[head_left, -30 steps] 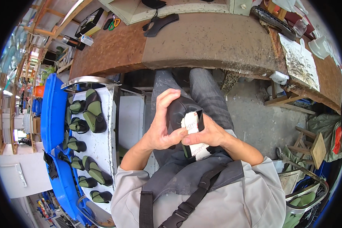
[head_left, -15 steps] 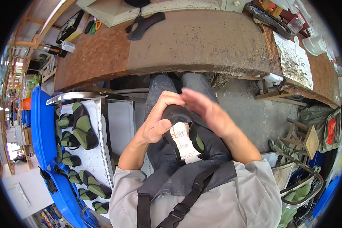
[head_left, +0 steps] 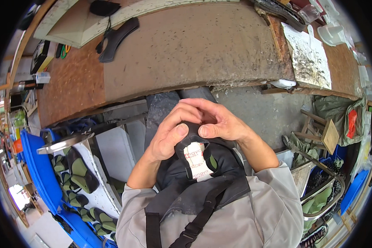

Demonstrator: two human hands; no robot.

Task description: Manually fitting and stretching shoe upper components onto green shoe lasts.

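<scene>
A black shoe upper with green lining [head_left: 180, 153] rests on my aproned lap, its underside facing me. A white insole board [head_left: 199, 163] with red print covers the middle of it. My left hand [head_left: 171, 132] is closed round the far end, the thumb pressed on its left edge. On the right side of the same end, my right hand [head_left: 220, 122] grips with its thumb beside the left one. The fingers of both hands meet over the far side, where the tips are partly hidden.
A worn brown workbench [head_left: 173, 49] stands ahead, bearing a dark cut piece [head_left: 119, 39] and a stained white sheet [head_left: 310, 62]. Several black-and-green shoe uppers [head_left: 82, 171] lie at left beside a blue bin [head_left: 39, 173]. A wooden stool [head_left: 324, 134] stands to the right.
My right hand, blurred and apart from the shoe upper before, has come down onto its far end. My left hand keeps its hold. The view has shifted and turned.
</scene>
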